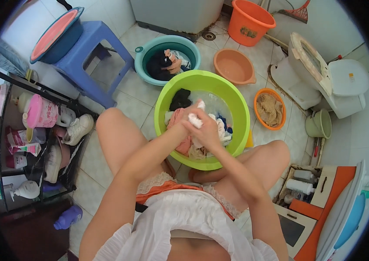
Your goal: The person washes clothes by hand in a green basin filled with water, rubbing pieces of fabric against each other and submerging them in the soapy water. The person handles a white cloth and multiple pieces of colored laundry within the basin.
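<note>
Squinting from afar, I find the left hand and right hand wrapped around a crumpled white cloth, mostly hidden by their fingers, over the round lime-green plastic tub, midway between its side rims.

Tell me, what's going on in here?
A person grips a white cloth with the left hand and right hand, over a lime-green tub. In the tub, black fabric and pink fabric lie with other pieces, in cloudy water. Just beyond, a teal basin holds more clothes; to the right, an orange basin holds a brown cloth.
</note>
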Tool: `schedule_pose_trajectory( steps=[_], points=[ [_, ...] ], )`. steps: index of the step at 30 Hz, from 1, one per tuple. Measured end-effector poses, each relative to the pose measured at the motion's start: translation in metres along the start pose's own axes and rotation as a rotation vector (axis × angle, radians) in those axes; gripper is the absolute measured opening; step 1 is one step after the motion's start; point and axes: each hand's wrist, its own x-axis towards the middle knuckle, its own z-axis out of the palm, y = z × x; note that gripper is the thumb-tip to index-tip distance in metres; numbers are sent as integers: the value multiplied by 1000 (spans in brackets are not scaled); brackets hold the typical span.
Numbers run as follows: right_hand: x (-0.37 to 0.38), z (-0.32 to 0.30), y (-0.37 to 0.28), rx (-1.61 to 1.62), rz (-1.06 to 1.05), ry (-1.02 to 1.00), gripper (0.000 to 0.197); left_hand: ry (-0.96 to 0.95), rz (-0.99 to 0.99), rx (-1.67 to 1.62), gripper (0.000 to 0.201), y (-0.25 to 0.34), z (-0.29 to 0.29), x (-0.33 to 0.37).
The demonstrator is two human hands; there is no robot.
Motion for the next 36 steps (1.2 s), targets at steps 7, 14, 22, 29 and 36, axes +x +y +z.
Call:
schedule_pose_trajectory(
  steps=[7, 14, 22, 29, 36],
  points=[
    [3, 0, -9, -219, 61, 122, 24, -219, -112, -175, 32, -23, -6, 31],
    [7, -3, 17, -44, 399, 168, 21, 489, -19, 314, 38, -43, 24, 20],
    [21, -39, 83, -232, 453, 96, 36, 281, -45, 556, 35, -31, 44, -6],
    [14, -46, 73, -22, 456, -224, 40, -144, 659, 1639, 52, -6, 43, -28],
    [17, -51, 55, 1, 431, -123, 34, -54, 407, 1477, 41, -6, 44, -32]
  ],
)
